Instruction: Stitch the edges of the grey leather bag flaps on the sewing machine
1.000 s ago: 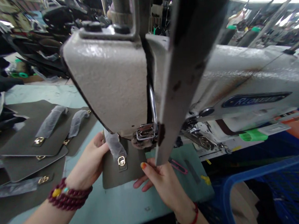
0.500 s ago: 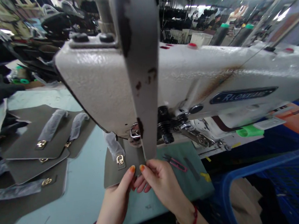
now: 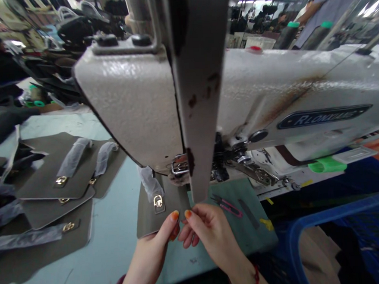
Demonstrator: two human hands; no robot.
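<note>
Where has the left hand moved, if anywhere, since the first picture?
Yes: against the sewing machine, the left hand moved right and lower, from the left edge of the panel to its near edge.

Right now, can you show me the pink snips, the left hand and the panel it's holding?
Pink snips [image 3: 227,206]: head view, on the pink handle.
Left hand [image 3: 151,253]: head view, on the back of the hand.
Held panel [image 3: 174,197]: head view, on its bare grey-brown surface.
</note>
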